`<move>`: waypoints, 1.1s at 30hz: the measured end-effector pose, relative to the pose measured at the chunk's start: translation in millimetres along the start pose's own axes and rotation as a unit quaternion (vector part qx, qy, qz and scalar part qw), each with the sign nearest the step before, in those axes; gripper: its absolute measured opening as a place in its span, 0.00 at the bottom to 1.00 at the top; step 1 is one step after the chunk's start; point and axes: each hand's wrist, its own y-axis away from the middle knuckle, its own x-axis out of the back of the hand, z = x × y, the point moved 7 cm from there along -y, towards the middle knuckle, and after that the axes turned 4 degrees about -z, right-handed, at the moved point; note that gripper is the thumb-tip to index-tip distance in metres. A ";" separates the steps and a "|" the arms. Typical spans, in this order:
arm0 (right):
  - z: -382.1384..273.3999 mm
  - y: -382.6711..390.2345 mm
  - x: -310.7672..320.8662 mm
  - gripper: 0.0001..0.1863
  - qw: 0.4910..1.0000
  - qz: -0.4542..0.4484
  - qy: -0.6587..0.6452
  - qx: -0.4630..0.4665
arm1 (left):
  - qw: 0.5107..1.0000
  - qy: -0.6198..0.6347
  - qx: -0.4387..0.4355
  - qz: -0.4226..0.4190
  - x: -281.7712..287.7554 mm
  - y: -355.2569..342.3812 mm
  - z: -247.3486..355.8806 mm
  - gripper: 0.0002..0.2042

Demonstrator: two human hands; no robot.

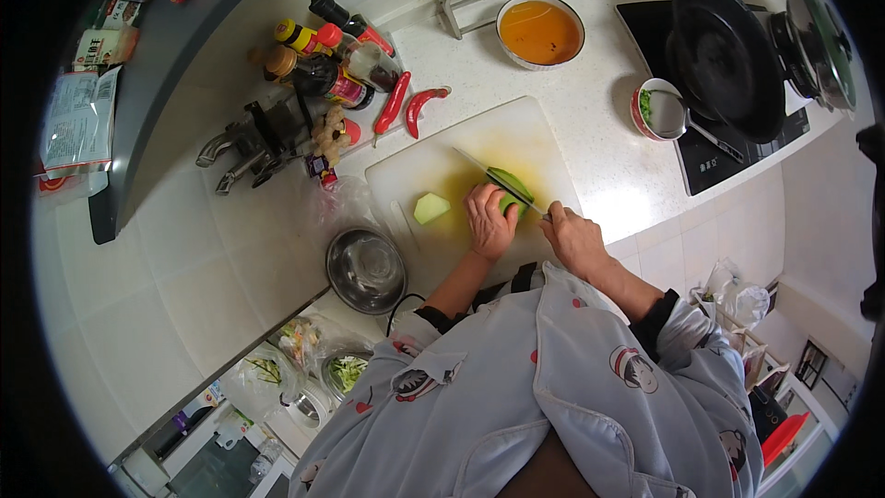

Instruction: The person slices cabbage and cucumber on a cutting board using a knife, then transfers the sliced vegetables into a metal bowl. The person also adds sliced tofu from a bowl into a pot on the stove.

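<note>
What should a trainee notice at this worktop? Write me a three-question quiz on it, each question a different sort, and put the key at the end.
1. What colour is the liquid in the bowl beyond the cutting board?
A) White
B) Orange
C) Dark green

2. True or false: the right hand grips the knife while the left hand holds the green vegetable.

3. Name the vessel standing just left of the cutting board.

Key:
1. B
2. True
3. The stainless steel bowl
</note>
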 end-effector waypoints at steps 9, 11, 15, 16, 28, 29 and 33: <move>5.1 -22.8 -29.8 0.13 0.993 0.036 0.075 0.087 | 1.000 0.006 -0.017 0.007 -5.3 3.1 -2.0 0.24; 1.8 -30.2 -33.9 0.13 0.992 0.039 0.048 0.111 | 1.000 0.009 -0.003 0.016 -3.3 3.9 -3.6 0.23; -4.9 -32.5 -25.8 0.13 0.994 0.008 0.043 0.097 | 1.000 0.006 -0.005 0.014 -2.4 3.5 -2.8 0.24; -8.2 -29.5 -17.4 0.13 0.994 0.016 0.028 0.100 | 1.000 0.008 -0.003 0.008 -2.6 4.4 -2.7 0.25; -30.7 59.2 49.9 0.14 0.994 0.038 0.050 0.087 | 0.999 -0.027 0.000 0.028 -14.6 25.4 -10.5 0.28; -28.8 63.7 50.0 0.14 0.995 0.035 0.047 0.079 | 0.999 -0.030 0.003 0.031 -15.2 25.9 -11.2 0.28; -21.9 75.6 47.3 0.14 0.996 0.019 0.052 0.063 | 0.999 -0.028 0.006 0.035 -16.3 24.7 -11.7 0.28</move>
